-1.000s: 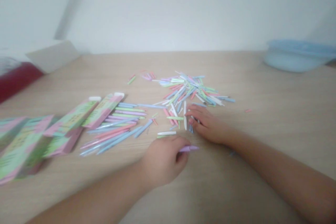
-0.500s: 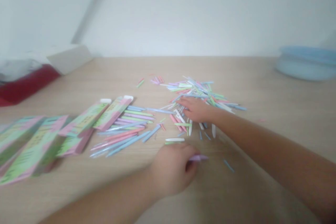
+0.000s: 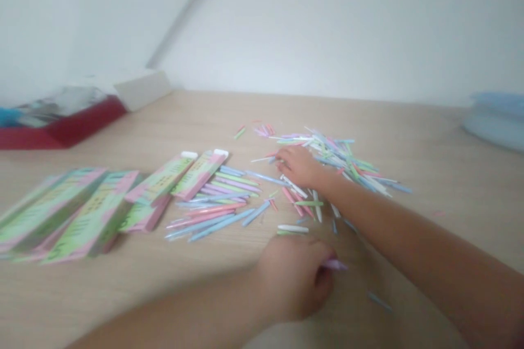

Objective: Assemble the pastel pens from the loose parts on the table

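Right hand (image 3: 301, 166) reached pile (image 3: 347, 161); left grip (image 3: 297, 278) mostly hides purple piece (image 3: 336, 265).

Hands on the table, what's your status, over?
Left hand shut on purple pen piece. Right hand on pile of pastel pen parts, grip unclear. Loose parts lie between hands.

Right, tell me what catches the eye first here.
The scattered pile of pastel pen parts in the middle, with the right hand on its left edge. Near the front, the left hand pinches a purple piece; pink-and-green boxes lie fanned at left.
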`<state>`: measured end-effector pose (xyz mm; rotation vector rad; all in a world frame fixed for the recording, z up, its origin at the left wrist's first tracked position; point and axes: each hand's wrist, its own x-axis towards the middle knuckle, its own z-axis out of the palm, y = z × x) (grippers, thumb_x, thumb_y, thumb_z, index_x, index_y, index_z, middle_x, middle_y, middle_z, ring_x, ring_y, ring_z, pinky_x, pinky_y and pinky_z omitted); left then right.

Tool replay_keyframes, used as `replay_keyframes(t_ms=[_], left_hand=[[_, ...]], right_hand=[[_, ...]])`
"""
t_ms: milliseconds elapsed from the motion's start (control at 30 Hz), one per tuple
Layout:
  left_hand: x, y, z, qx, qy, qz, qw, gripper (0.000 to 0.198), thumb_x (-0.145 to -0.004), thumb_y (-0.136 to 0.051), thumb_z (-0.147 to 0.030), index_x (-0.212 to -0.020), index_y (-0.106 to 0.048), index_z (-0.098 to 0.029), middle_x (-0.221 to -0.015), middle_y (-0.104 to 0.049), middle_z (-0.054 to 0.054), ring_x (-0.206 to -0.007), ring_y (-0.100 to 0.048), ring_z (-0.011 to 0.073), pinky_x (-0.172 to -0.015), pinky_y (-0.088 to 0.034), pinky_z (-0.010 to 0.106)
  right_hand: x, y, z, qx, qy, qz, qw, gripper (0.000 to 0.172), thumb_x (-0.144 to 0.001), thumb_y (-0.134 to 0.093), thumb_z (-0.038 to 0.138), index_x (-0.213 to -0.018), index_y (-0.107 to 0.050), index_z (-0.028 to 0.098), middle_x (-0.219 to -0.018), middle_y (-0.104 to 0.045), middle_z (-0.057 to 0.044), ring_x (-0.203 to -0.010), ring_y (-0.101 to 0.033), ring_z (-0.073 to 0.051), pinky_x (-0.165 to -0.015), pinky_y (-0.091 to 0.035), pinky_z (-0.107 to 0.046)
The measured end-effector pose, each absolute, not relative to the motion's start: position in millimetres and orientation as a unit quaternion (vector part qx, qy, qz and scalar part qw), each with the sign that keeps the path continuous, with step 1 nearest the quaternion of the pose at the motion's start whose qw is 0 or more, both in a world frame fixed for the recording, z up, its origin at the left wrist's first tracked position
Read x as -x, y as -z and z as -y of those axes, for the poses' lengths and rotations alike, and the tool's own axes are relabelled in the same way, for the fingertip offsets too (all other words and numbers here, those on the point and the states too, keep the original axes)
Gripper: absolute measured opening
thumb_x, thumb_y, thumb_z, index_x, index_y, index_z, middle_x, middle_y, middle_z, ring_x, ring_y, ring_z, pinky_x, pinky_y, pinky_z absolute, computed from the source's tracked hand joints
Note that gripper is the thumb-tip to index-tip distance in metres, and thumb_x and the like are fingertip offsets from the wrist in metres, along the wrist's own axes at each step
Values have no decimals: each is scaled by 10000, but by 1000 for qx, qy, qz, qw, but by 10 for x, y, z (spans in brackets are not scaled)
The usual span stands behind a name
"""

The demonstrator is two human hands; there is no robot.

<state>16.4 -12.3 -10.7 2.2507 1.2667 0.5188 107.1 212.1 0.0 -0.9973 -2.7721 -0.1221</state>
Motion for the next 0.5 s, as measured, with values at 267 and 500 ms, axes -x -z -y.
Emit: replay_keyframes(t_ms=[267,500], left_hand=[[-170,132,80,-832,-181,-459,256,187,-897,-591,-340,-1008,-708,-246,-1007,-761,67,-883,-723,261,-790,-583,372],[-182,174,12,-850,-169,-427,259,235,-896,-562,-380,-970,-705,-209,-976,-776,102,-813,-736,276,-679,-577,372]], right_hand=[[-199,-125,-2428,296,85,950,-52,207,-1017,-594,234,-1055,-760,116,-1117,-762,-188,-1091,-710,-286,-985,-529,-442],[13,-178,-2546,301,101,946,-70,271,-1062,-539,317,-1211,-679,141,-1158,-753,-160,-1033,-732,-257,-906,-580,-420]])
